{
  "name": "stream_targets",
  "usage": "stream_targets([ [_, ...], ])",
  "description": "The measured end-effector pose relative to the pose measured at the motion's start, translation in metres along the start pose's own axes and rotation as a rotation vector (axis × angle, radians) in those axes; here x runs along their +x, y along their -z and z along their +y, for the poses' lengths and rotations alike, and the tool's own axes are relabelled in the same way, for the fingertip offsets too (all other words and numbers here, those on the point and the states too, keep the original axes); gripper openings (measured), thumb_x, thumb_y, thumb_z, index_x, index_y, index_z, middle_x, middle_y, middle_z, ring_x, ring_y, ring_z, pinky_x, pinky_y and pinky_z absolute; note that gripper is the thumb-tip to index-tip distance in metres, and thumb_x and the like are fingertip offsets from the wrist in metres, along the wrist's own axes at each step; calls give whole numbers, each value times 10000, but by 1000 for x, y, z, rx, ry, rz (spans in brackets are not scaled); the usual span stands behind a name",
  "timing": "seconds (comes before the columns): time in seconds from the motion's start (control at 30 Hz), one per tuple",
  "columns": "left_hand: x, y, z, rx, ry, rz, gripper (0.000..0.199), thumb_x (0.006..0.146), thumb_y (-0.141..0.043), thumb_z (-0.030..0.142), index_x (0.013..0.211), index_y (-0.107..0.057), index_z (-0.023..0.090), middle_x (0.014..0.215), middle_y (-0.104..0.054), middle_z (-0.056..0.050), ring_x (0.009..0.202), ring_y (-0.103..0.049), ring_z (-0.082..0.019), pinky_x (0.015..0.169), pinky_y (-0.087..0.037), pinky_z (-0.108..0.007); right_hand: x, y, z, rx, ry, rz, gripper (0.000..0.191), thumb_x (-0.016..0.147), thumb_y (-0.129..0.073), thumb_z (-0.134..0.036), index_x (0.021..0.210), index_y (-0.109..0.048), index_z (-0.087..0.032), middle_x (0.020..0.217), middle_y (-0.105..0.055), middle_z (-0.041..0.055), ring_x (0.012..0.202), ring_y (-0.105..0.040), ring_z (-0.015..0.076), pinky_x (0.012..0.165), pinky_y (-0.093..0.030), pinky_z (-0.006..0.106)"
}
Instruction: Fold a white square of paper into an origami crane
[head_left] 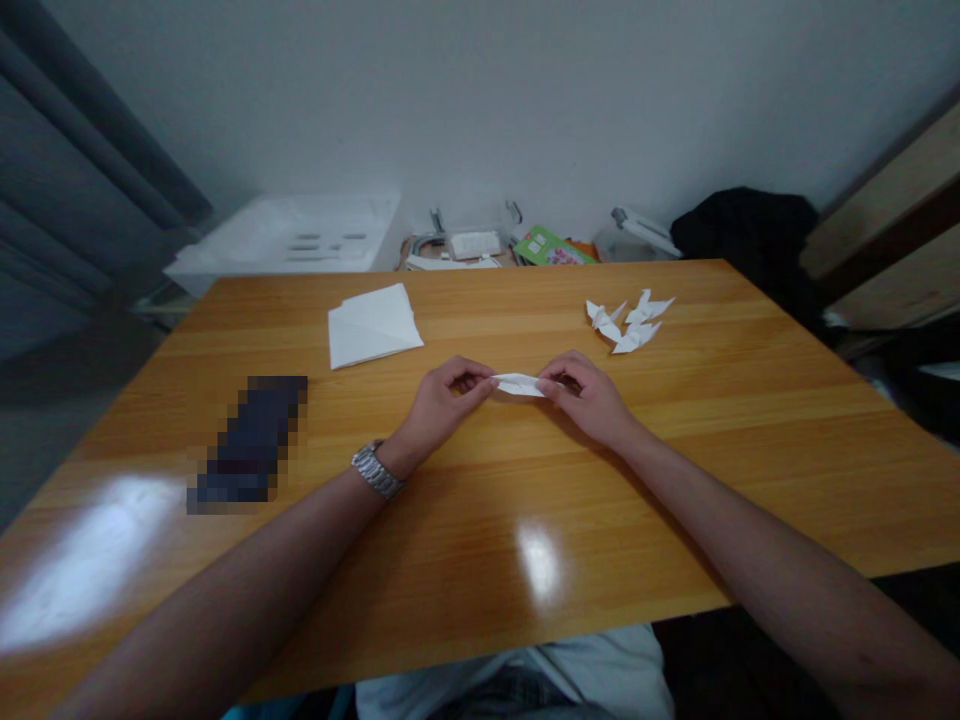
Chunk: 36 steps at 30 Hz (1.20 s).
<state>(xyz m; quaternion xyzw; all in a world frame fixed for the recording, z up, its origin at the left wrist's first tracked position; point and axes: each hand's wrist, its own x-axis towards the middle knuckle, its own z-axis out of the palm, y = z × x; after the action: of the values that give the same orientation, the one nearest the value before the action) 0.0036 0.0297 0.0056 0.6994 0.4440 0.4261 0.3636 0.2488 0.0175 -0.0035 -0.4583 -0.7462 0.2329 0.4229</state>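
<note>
Holding folded white paper centrally over the wooden table, pinched at opposite ends by nearly closed left hand and right hand. Apparently mid-fold, next calling for even pressing. Farther off, facing paper sheets leftward, folded paper birds rightward.

The folded piece, the stacked sheets and the origami cranes look like matt paper, the tabletop smooth, glossy, grained wood, the wristwatch bracelet shiny linked metal, the curtain matt cloth and the wall smooth and matt.
</note>
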Motion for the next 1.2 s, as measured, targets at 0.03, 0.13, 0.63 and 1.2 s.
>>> stream_targets([
  [0.03,0,0,0,5,-2,4,242,852,-715,398,912,-721,164,891,-735,-55,787,-643,-157,722,-521,-287,0,0,-1,-2,2,-3,181,940,-649,-391,888,-691,-223,895,-649,51,859,-598,203,776,-473,352],
  [0.13,0,0,0,1,-5,3,219,862,-703,383,894,-713,167,875,-728,-47,780,-635,-153,715,-510,-281,0,0,-2,0,3,-11,172,941,-652,-384,893,-695,-225,906,-650,53,869,-601,205,785,-471,355],
  [0.63,0,2,-1,3,-8,71,273,959,-585,389,918,-728,161,933,-747,-61,867,-666,-175,805,-516,-289,0,3,1,22,-46,33,229,930,-650,-433,861,-666,-215,884,-644,50,835,-596,205,729,-456,342],
  [1.2,-2,-2,1,174,-90,33,151,919,-660,319,893,-698,174,850,-701,-23,744,-603,-137,703,-500,-271,0,3,-5,-30,47,-22,116,938,-670,-319,916,-712,-213,919,-647,49,875,-616,196,789,-473,334],
])
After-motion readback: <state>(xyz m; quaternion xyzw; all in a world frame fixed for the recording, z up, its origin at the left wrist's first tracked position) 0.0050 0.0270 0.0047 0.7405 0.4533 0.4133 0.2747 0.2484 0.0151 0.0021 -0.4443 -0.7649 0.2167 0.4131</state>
